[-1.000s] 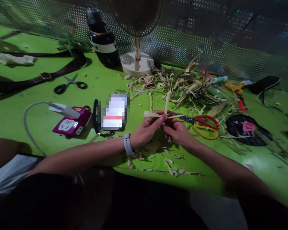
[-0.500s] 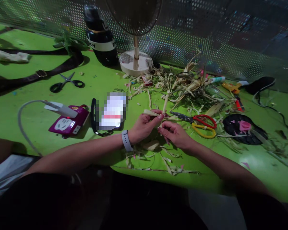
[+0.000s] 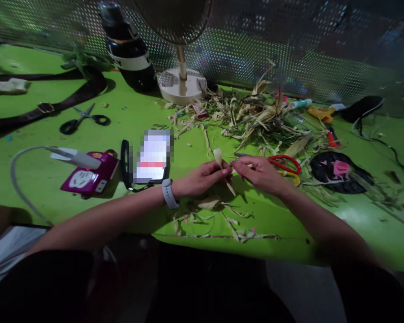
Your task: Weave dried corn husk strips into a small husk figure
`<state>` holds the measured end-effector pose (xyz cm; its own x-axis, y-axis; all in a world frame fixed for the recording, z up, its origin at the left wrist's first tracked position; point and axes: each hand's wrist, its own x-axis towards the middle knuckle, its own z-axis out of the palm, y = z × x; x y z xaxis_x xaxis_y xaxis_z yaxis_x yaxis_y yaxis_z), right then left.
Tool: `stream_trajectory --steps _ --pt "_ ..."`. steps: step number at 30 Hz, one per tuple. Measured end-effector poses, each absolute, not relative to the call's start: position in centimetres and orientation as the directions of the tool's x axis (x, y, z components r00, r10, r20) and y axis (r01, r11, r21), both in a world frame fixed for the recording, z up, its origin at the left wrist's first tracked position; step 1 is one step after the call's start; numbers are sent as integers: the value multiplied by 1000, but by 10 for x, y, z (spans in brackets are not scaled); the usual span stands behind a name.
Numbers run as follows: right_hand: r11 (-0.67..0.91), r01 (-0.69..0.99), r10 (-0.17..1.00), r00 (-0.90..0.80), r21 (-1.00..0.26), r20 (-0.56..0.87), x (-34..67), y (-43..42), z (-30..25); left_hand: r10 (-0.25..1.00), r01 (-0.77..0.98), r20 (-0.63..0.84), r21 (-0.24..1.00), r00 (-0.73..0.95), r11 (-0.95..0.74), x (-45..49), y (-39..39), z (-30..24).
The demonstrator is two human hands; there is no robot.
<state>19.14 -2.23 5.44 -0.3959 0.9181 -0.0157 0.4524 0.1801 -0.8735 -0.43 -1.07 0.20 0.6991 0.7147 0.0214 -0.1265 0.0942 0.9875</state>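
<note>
Over the green table (image 3: 128, 123), my left hand (image 3: 202, 178) and my right hand (image 3: 261, 172) meet fingertip to fingertip. Both pinch a small piece made of pale dried husk strips (image 3: 222, 167), which slants from upper left down to lower right between them. A pale watch band (image 3: 167, 194) sits on my left wrist. Directly behind my right hand lie red and yellow scissors (image 3: 287, 167), partly hidden by it. Loose husk scraps (image 3: 215, 215) lie under my hands near the table's front edge.
A heap of dried husks (image 3: 256, 116) fills the back middle, by a fan base (image 3: 182, 85) and a dark bottle (image 3: 128, 45). Black scissors (image 3: 84, 119), a purple power strip (image 3: 87, 176) and a phone (image 3: 151, 157) lie left. A black disc (image 3: 340, 172) lies right.
The husk piece has been turned from upright crossed strips to a slanted bundle. My right hand rose level with my left. The view shifted slightly rightward.
</note>
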Motion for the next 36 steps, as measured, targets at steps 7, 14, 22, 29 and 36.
stream_trajectory --steps 7,14,22,29,36 --pt "151 376 948 -317 -914 26 190 -24 39 686 23 18 998 727 -50 -14 1 12" --pt "-61 401 820 -502 -914 -275 206 -13 50 472 154 -93 984 876 -91 -17 -5 25" --pt "81 281 863 -500 -956 -74 177 -27 43 389 138 -124 990 913 -9 -10 -12 34" --pt "180 334 916 -399 -925 35 178 -28 43 429 78 -74 997 900 10 -9 -16 26" --pt "100 447 881 -456 -889 -130 203 -17 59 737 -91 -125 965 664 245 -9 -7 12"
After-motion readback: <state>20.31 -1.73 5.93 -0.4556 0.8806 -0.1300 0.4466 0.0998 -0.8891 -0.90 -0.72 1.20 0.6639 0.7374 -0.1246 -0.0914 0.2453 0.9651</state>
